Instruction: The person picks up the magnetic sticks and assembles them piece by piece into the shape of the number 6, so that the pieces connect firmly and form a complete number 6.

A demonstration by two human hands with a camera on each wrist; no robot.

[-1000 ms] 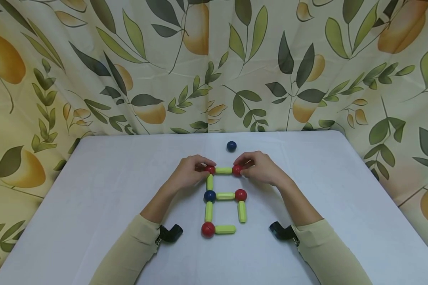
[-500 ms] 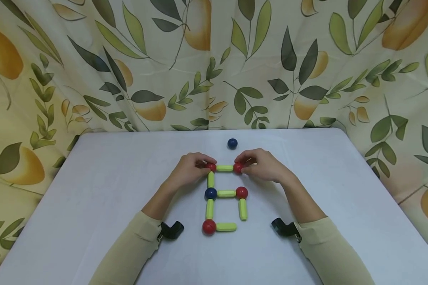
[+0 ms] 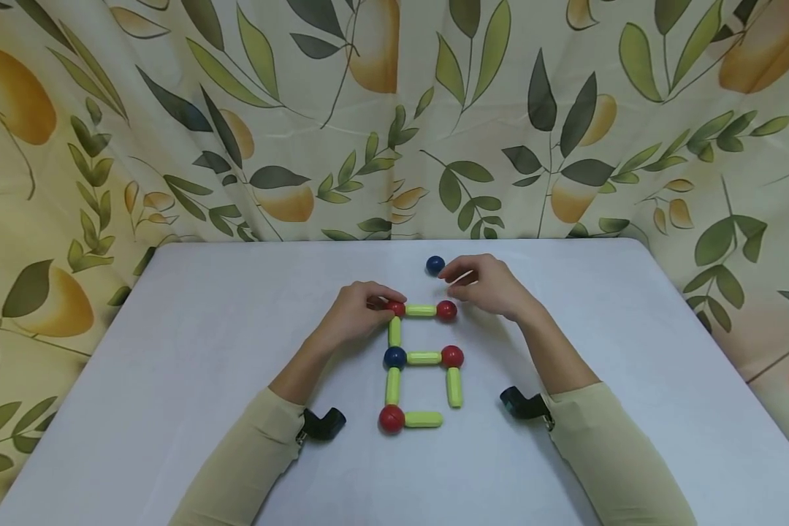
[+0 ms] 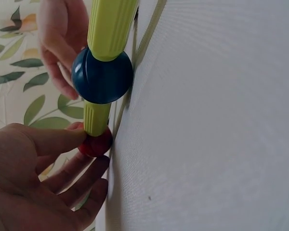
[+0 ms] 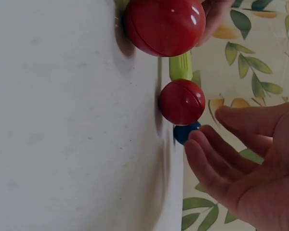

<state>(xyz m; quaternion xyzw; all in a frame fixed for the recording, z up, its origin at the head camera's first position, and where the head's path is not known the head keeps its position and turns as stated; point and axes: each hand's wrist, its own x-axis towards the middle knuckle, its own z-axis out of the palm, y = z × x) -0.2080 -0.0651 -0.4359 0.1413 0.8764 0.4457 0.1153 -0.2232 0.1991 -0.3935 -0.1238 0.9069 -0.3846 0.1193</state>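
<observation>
My left hand (image 3: 355, 313) pinches the red ball (image 4: 98, 146) at the far left corner of a figure built of balls and yellow-green rods. My right hand (image 3: 489, 285), fingers loosely bent with nothing between them, has its fingertips right at the edge of a loose dark blue ball (image 3: 435, 265). Just below that hand lies the far right red ball (image 3: 446, 310), joined by a rod (image 3: 421, 310) to the pinched one. A second dark blue ball (image 3: 395, 357) forms the left middle joint, with a rod (image 3: 424, 358) running to another red ball (image 3: 452, 356).
Nearest me, a red ball (image 3: 391, 419) carries a rod (image 3: 424, 419) with a bare right end. Another rod (image 3: 454, 387) points towards me from the right middle ball. The white tabletop (image 3: 237, 292) ends at a leaf-and-fruit patterned curtain (image 3: 342, 161).
My right hand has let go of the far right red ball and moved away from me to the loose blue ball. The left hand keeps its pinch.
</observation>
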